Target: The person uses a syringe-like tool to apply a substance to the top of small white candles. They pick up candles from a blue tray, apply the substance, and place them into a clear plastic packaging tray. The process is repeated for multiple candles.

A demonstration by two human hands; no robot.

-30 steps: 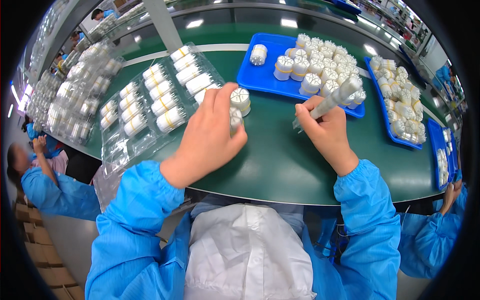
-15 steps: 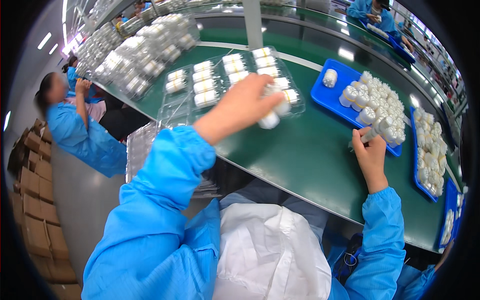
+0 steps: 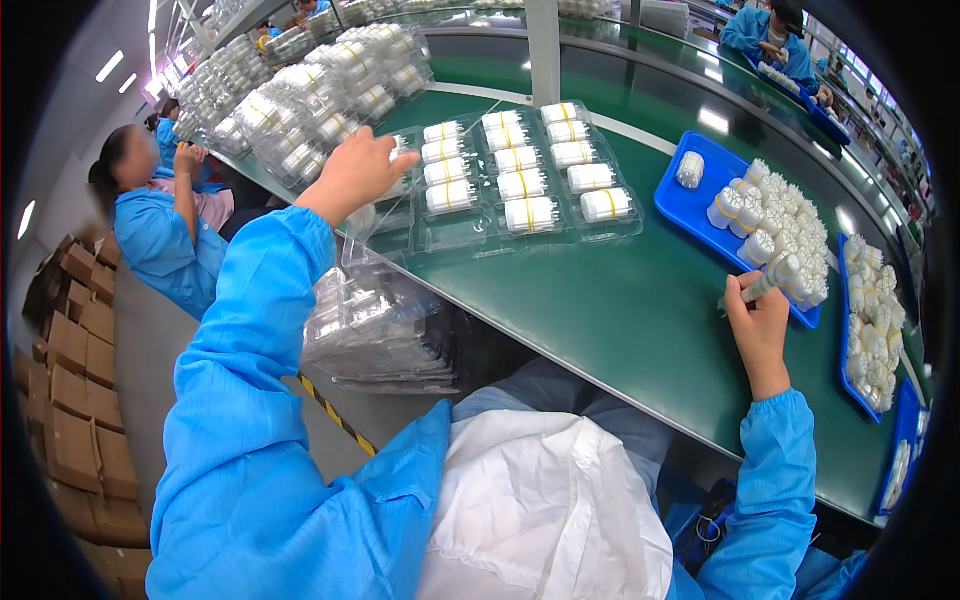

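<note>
My left hand is over the left column of a clear plastic tray, its thumb stretched out to the right. A pale rounded shape shows below the palm, partly hidden; it looks like a white roll. The curled fingers are mostly hidden. The tray holds several columns of short white rolls with yellow bands and frilled ends. At the right, my right hand pinches a slim whitish roll, tilted up to the right, by the near edge of a blue tray piled with white rolls.
Filled clear trays are stacked at the back left. Another blue tray of rolls lies at the far right. Clear trays are piled below the green table. A post stands behind. A person in blue sits at the left.
My left hand has moved left, from the tray's right columns to its left column. White rolls it held over the right columns are gone from there. My right hand keeps its grip.
</note>
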